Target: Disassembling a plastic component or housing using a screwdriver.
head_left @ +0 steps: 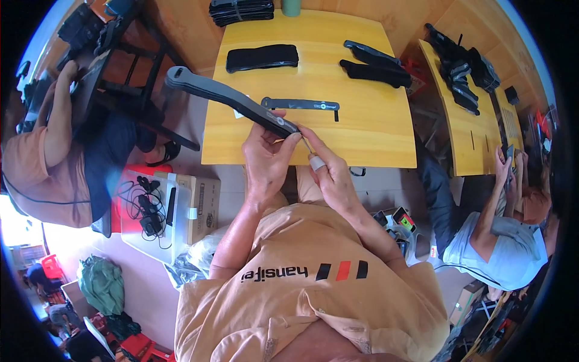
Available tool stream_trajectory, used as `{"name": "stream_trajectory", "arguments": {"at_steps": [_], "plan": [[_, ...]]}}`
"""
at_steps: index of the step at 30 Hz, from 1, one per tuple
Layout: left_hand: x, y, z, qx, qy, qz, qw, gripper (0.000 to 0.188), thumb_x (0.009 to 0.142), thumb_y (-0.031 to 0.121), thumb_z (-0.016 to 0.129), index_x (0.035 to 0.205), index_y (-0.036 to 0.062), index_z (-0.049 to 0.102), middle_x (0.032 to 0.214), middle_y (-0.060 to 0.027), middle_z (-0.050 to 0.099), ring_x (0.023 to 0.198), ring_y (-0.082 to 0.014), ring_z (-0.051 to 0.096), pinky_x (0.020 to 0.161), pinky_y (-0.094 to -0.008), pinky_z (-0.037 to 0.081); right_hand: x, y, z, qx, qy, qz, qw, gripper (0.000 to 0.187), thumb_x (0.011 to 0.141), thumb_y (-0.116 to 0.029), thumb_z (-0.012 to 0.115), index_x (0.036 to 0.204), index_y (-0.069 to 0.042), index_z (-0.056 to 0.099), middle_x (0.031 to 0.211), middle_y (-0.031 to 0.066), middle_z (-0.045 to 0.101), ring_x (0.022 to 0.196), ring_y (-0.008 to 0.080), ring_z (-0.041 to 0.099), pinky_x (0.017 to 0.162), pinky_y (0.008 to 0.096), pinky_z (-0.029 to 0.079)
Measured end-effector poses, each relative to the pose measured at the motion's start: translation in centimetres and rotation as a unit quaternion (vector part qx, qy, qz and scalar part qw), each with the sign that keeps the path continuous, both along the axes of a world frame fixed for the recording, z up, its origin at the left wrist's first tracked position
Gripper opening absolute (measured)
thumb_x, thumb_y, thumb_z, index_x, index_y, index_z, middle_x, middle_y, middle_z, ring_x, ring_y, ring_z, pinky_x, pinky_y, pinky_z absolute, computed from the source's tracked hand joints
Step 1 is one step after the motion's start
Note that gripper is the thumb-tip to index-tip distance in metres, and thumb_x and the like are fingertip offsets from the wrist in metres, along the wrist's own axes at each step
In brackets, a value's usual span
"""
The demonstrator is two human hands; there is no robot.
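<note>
Over the near edge of the yellow table, my left hand [267, 158] is closed round a bundle of long grey-and-black straps [220, 96]. The bundle slants up to the far left and has a rounded end. At its near end my right hand [333, 180] is closed, its index fingertip by the strap tips. A slim hand tool [312, 156] with a thin shaft seems to be in the right fingers; its kind is hard to make out. A pale wrap [317, 163] shows at those fingers. Beyond my hands, a single grey strap [301, 104] lies flat on the table.
The yellow table [362, 142] bears a black strap stack [262, 58] at far left and more straps [374, 65] at far right. A black pile [241, 11] and green cylinder [291, 7] stand at the back. People sit at both sides. A bin with cables [148, 211] is left.
</note>
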State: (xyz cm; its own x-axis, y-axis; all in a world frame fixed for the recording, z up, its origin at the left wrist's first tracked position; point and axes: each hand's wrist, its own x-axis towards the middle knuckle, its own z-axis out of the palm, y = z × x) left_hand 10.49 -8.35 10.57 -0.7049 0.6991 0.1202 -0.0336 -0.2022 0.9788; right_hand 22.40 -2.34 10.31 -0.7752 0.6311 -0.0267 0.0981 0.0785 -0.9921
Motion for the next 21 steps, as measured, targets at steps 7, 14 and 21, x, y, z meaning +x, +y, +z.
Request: {"name": "stream_trajectory", "arguments": {"at_steps": [7,14,21], "plan": [[-0.9,-0.6,-0.2,-0.013,-0.017,-0.046,0.999,0.037,0.075,-0.006,0.061,0.109,-0.0029,0.047,0.090,-0.0074,0.060,0.084,-0.0114,0.058,0.075,-0.0223,0.049,0.8,1.8,1.6,-0.011,-0.051,0.095,0.994,0.052,0.080,0.009,0.036,0.128,-0.009,0.042,0.115,0.0123,0.055,0.087,0.0145,0.055,0.073,0.0232,0.042],[-0.6,-0.3,-0.6,-0.026,0.018,-0.007,0.999,0.037,0.074,-0.006,0.062,0.108,-0.0025,0.049,0.090,-0.0069,0.060,0.082,-0.0108,0.058,0.073,-0.0216,0.049,-0.1,0.5,0.6,0.055,-0.029,0.018,0.998,0.049,0.082,0.007,0.038,0.128,-0.009,0.042,0.112,0.0096,0.057,0.083,0.0140,0.054,0.071,0.0210,0.042],[-1.7,-0.2,0.4,-0.019,0.010,-0.047,0.999,0.038,0.074,-0.007,0.061,0.110,-0.0030,0.048,0.089,-0.0077,0.060,0.083,-0.0118,0.059,0.074,-0.0220,0.049,0.5,2.3,0.9,-0.354,0.077,0.093,0.927,0.045,0.087,-0.004,0.037,0.129,-0.016,0.043,0.062,-0.0014,0.045,0.044,0.0024,0.030,0.039,0.0145,0.026]]}}
